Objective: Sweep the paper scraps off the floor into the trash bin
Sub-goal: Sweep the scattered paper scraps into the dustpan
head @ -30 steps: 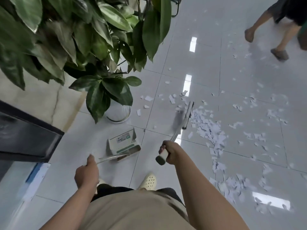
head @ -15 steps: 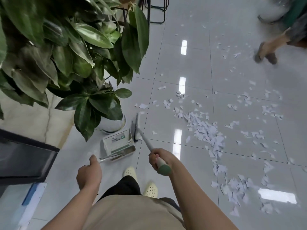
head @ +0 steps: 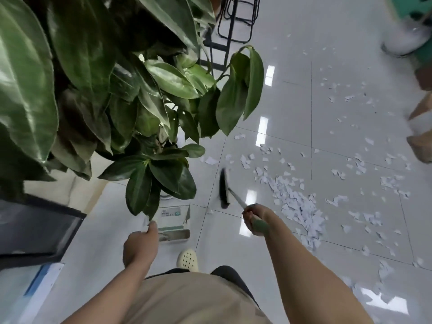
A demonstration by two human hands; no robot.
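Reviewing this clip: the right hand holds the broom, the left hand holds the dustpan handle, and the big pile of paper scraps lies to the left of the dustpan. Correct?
Not quite. In the head view the right hand grips the broom and the left hand holds the dustpan handle, but the pile of paper scraps lies to the right of the dustpan, beyond the broom.

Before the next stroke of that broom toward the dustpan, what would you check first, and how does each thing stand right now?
1. Right hand has a firm grip on the broom handle: ok.
2. Left hand steadies the dustpan by its handle: ok.
3. Dustpan mouth faces the broom: cannot tell, leaves overlap it.
4. Paper scraps lie in the broom's path: not ok, the main pile sits to its right.
5. Plant leaves clear of the stroke: cannot tell.
6. Trash bin in sight: not ok.
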